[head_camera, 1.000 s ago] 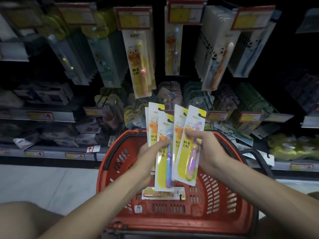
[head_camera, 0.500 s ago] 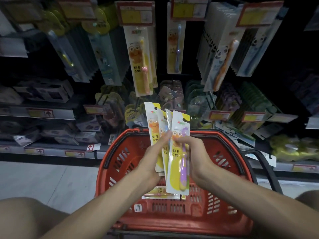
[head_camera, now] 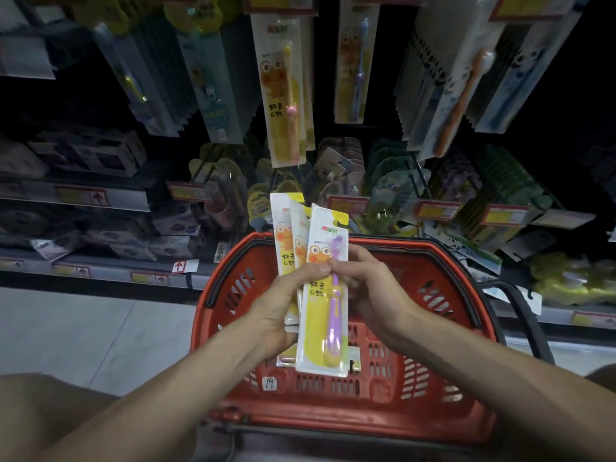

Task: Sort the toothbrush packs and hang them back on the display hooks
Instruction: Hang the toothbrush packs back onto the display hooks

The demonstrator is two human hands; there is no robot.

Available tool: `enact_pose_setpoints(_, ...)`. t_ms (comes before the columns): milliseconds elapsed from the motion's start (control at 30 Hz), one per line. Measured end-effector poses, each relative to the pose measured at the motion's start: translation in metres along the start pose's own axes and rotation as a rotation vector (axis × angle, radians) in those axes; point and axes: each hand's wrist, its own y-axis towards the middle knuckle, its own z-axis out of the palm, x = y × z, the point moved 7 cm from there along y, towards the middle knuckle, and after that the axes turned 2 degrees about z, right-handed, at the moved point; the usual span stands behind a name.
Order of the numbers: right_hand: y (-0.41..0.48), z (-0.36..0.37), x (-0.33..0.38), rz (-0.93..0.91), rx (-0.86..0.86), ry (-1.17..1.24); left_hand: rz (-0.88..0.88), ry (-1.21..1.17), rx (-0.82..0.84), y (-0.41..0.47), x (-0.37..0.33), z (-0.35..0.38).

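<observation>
Both hands hold a stack of yellow-and-white toothbrush packs [head_camera: 325, 321] upright above the red basket [head_camera: 466, 388]. The front pack shows a purple brush and a cartoon frog. My left hand [head_camera: 283, 301] grips the stack from the left, thumb on the front pack. My right hand [head_camera: 373, 288] pinches it from the right. One more pack [head_camera: 354, 361] lies flat in the basket, mostly hidden behind the stack. On the display hooks above hang a matching pack with a pink brush [head_camera: 286, 95] and one with a blue brush [head_camera: 356, 61].
Panda-print packs [head_camera: 463, 78] hang at upper right, blue packs [head_camera: 206, 78] at upper left. Lower hooks hold small round items with price tags [head_camera: 346, 205]. Boxed goods fill shelves at left [head_camera: 90, 155]. The basket's black handle [head_camera: 530, 315] sticks out right. Pale floor lies at lower left.
The fanned packs have been squared into one tight stack, the purple-brush pack in front. My hands have closed in toward each other and the view has shifted slightly nearer.
</observation>
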Motion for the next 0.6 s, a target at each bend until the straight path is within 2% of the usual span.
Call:
enact_pose_setpoints(133,-0.002,0.01,0.0,0.058,0.154,-0.008,0.012,0.008,0.007,0.007,0.004,-0.019)
enact_pose_setpoints(233,0.0,0.013,-0.008,0.104,0.247,-0.009,-0.001,0.049,-0.056,0.01,0.009,-0.041)
enact_pose_setpoints(300,0.005,0.009,-0.016,0.137,0.264,-0.097,0.015,0.08,-0.107,0.011,0.011,-0.058)
enact_pose_setpoints(400,0.018,-0.011,-0.035,0.179,0.209,-0.396,0.079,0.263,-0.168,0.01,0.007,-0.08)
enact_pose_setpoints(467,0.03,-0.025,-0.055,0.246,0.188,-0.684,0.097,0.341,-0.175,0.01,0.007,-0.089)
enact_pose_setpoints(600,0.071,-0.052,-0.119,0.305,0.263,-1.234,0.095,0.395,-0.181,0.015,0.011,-0.104)
